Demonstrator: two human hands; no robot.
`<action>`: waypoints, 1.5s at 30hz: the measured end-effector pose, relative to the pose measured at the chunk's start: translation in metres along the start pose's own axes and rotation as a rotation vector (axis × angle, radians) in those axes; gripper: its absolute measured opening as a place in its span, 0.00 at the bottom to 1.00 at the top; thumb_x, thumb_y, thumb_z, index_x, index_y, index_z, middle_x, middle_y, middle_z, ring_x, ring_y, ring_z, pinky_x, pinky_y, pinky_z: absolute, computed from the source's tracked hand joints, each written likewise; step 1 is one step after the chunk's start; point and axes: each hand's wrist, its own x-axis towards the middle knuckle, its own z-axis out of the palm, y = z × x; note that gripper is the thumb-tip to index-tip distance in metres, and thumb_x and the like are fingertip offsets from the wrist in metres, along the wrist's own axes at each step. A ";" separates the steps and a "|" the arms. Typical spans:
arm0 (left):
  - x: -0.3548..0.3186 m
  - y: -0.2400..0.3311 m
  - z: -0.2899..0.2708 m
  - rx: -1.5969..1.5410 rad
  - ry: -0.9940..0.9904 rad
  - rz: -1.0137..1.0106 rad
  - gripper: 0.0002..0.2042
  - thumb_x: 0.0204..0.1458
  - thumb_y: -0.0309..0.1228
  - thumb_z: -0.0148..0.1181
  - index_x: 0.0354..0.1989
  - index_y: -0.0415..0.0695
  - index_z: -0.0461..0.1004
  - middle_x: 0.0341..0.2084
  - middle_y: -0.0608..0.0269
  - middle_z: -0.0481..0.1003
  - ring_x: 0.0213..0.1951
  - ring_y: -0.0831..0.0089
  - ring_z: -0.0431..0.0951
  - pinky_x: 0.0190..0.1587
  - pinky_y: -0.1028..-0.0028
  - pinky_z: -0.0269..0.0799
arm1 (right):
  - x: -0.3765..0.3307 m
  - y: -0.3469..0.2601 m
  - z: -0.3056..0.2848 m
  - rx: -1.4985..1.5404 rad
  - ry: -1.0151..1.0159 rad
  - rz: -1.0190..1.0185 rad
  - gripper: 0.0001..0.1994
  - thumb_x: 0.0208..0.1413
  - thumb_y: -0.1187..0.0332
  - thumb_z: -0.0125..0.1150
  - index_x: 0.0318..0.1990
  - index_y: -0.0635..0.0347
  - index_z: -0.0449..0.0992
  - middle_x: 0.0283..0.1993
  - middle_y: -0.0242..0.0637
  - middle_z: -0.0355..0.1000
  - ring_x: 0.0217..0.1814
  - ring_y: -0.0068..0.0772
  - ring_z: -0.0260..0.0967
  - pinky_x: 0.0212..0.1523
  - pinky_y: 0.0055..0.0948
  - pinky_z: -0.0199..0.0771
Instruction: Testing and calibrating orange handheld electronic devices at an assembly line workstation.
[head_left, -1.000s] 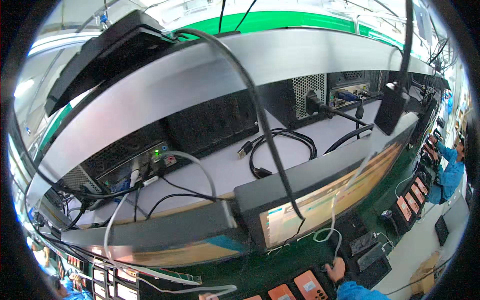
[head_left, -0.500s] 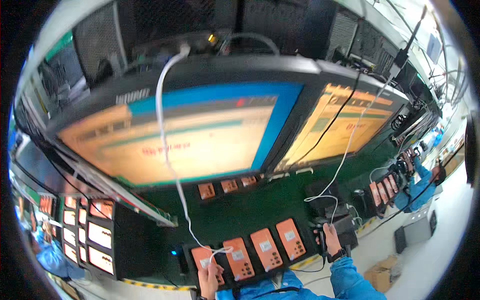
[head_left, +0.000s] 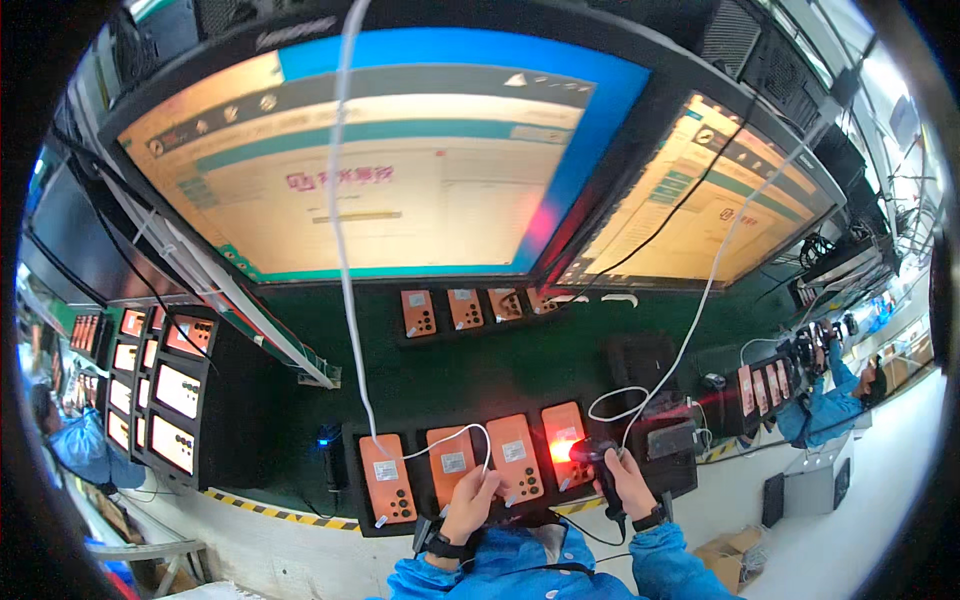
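Head view: gripping barcode scanner (head_left: pixel 592 452) in right hand (head_left: pixel 630 486), lighting one smartphone (head_left: pixel 563 430) at five o'clock. Pinching white cable (head_left: pixel 488 446) in left hand (head_left: pixel 468 508), leaving three smartphones (head_left: pixel 389 480) toward seven unlit.

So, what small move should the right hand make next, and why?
Probably hold the black scanner steady in the right hand, because its red light falls on the rightmost orange phone of the near row.
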 end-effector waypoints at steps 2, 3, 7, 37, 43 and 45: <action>0.013 -0.005 0.020 0.058 0.028 0.046 0.10 0.62 0.33 0.51 0.39 0.37 0.72 0.29 0.64 0.77 0.32 0.80 0.75 0.37 0.78 0.71 | 0.003 -0.002 -0.009 0.046 -0.065 -0.030 0.15 0.65 0.56 0.51 0.47 0.59 0.69 0.32 0.32 0.74 0.23 0.21 0.67 0.23 0.21 0.69; 0.016 -0.008 0.031 0.117 0.048 0.020 0.11 0.62 0.33 0.52 0.41 0.37 0.73 0.28 0.64 0.76 0.31 0.80 0.75 0.36 0.78 0.71 | 0.004 -0.002 -0.013 0.088 -0.117 -0.053 0.15 0.65 0.57 0.51 0.48 0.59 0.69 0.32 0.33 0.74 0.24 0.21 0.68 0.23 0.21 0.69; 0.034 -0.021 0.069 0.383 0.161 0.162 0.13 0.59 0.34 0.57 0.47 0.38 0.73 0.26 0.65 0.75 0.30 0.80 0.75 0.33 0.79 0.70 | 0.013 -0.001 -0.026 0.123 -0.124 -0.012 0.12 0.66 0.60 0.51 0.45 0.60 0.66 0.32 0.34 0.74 0.22 0.19 0.66 0.19 0.20 0.67; 0.078 -0.028 0.141 0.006 0.210 0.285 0.12 0.49 0.12 0.55 0.29 0.41 0.59 0.36 0.60 0.73 0.43 0.76 0.73 0.44 0.76 0.70 | 0.142 0.091 -0.079 0.119 0.375 -0.515 0.17 0.66 0.56 0.46 0.34 0.62 0.68 0.34 0.38 0.71 0.37 0.35 0.69 0.41 0.32 0.68; 0.051 -0.008 0.145 0.504 0.171 0.236 0.16 0.48 0.18 0.62 0.47 0.35 0.73 0.28 0.64 0.75 0.32 0.81 0.70 0.37 0.77 0.69 | 0.082 -0.025 -0.053 0.071 -0.245 -0.542 0.08 0.63 0.68 0.53 0.39 0.64 0.75 0.37 0.32 0.72 0.36 0.21 0.67 0.39 0.21 0.68; 0.047 -0.008 0.147 0.498 0.192 0.287 0.14 0.47 0.19 0.62 0.45 0.36 0.74 0.25 0.62 0.73 0.28 0.78 0.70 0.34 0.75 0.69 | 0.072 -0.048 -0.048 -0.273 -0.241 -0.629 0.07 0.60 0.71 0.56 0.39 0.67 0.77 0.34 0.32 0.75 0.36 0.19 0.71 0.37 0.22 0.71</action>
